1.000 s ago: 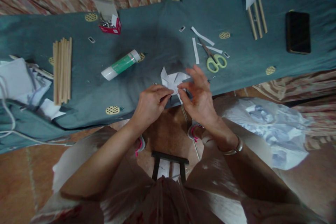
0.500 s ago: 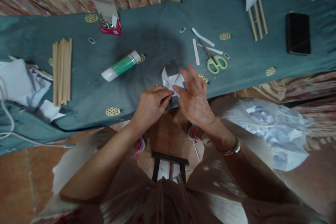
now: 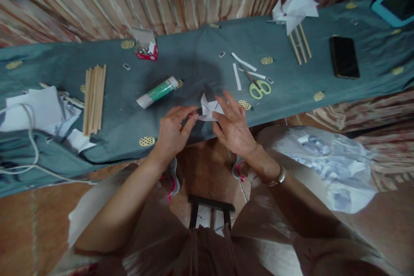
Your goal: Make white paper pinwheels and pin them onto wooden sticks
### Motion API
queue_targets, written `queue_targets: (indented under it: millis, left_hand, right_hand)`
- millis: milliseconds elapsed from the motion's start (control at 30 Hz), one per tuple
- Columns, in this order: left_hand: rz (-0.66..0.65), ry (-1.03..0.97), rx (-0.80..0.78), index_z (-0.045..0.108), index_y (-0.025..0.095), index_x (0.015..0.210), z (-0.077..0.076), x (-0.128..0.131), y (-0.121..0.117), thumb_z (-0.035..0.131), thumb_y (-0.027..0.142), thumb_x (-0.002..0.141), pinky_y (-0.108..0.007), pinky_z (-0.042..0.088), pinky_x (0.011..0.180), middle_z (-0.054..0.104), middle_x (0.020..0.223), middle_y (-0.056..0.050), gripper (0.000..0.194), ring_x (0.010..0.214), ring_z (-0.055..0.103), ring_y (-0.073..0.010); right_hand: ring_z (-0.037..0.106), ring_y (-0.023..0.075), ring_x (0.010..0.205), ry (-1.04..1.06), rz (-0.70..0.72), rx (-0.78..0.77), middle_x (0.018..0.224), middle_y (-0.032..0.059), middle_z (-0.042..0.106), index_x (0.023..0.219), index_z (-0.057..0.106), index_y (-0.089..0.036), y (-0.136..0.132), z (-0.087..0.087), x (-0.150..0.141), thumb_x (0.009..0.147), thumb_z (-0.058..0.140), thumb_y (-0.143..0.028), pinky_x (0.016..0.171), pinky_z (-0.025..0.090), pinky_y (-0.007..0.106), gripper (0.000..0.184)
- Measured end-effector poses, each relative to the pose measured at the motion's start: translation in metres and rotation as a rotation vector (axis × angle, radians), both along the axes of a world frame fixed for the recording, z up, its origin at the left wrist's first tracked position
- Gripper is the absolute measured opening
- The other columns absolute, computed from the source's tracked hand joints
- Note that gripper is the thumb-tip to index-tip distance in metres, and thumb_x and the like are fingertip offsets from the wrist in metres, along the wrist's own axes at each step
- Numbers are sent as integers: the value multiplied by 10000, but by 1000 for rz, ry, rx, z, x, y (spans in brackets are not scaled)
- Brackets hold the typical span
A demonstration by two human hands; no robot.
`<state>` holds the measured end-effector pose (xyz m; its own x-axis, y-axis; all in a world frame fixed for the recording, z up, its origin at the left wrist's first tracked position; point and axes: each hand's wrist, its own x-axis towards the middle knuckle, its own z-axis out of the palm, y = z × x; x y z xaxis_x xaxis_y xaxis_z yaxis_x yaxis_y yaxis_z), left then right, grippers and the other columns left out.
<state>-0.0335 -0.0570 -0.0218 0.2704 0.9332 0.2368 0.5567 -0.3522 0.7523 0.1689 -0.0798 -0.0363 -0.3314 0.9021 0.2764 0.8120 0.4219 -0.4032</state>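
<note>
A small white paper pinwheel, its corners folded and one point standing up, is between my hands near the front edge of the cloth-covered table. My left hand is closed, with thumb and forefinger pinched at the paper's left corner. On the other side, my right hand grips the paper with thumb and fingertips, its other fingers stretched over the right part. A glue stick with a green label lies beyond my left hand. Beyond my right hand are scissors with light green handles and several white paper strips.
Wooden sticks and paper sheets with a white cable lie left. A red box of metal pieces stands at the back. Finished pinwheels, a phone and a blue-framed device are right. A plastic bag hangs low right.
My left hand has moved left from the paper's middle to its left corner. The right hand has closed in on the paper. The camera view has shifted, bringing the blue-framed device into sight.
</note>
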Motion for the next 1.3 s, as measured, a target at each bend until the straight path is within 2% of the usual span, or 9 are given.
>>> queue_targets:
  millis: [100,200,300,400,533,667,833,1000,1300]
  left_hand:
    - [62,-190,-162,616,168,1253,-6,0,-3,610,405,906,-341,556,911,738,1109,-94,420,1001,700,-205]
    - [135,-525,-421,495,170,1356,-9,7,-8,674,462,855,-378,564,936,732,1142,-118,607,1049,708,-225]
    - [151,-841,-708,492,169,1286,-6,18,-13,681,476,848,-424,546,986,745,1098,-132,567,1075,710,-237]
    - [110,-963,-854,544,185,1101,-1,29,-13,693,503,828,-440,528,1014,754,1055,-126,445,1070,714,-248]
    - [110,-986,-837,536,198,1039,-3,39,-7,691,549,808,-435,530,1003,758,1019,-101,448,1019,727,-233]
    - [145,-994,-801,554,206,1052,-5,41,-2,672,547,821,-389,554,922,758,984,-58,428,948,730,-198]
    - [189,-1085,-769,602,183,1041,6,44,-3,818,389,688,-283,536,748,742,893,-11,463,743,686,-138]
    - [245,-1091,-742,609,170,1086,6,49,-2,858,199,567,-271,508,718,711,738,27,577,668,652,-126]
    - [259,-1061,-711,652,170,1057,6,45,2,840,210,583,-258,494,681,694,694,37,512,630,622,-114]
  right_hand:
    - [272,323,1507,26,-7,24,1520,109,491,1031,688,-209,2,-4,0,914,472,-203,1153,283,615,246]
    - [303,327,1493,55,-28,39,1472,112,542,1019,703,-202,4,-7,0,914,469,-198,1140,317,617,257]
    - [340,331,1474,87,-62,38,1421,129,581,1006,720,-180,4,-7,-1,913,466,-186,1132,351,602,271]
    - [348,326,1470,122,-99,42,1411,112,586,999,730,-194,4,-6,-2,906,463,-165,1121,377,595,284]
    - [333,314,1478,157,-96,42,1434,90,564,1027,722,-216,3,-2,-2,908,469,-163,1129,366,598,285]
    - [325,304,1482,120,-78,92,1460,135,534,1090,694,-194,-1,2,-4,949,467,-214,1144,343,568,267]
    - [237,320,1517,68,-28,127,1553,172,412,1275,588,-190,-9,8,-5,972,487,-427,1138,311,588,397]
    - [199,323,1527,25,9,160,1585,168,352,1372,499,-201,-13,11,-4,984,456,-436,1133,299,593,455]
    - [168,336,1532,-51,18,162,1596,166,324,1427,435,-200,-15,14,-8,985,430,-483,1133,296,588,524]
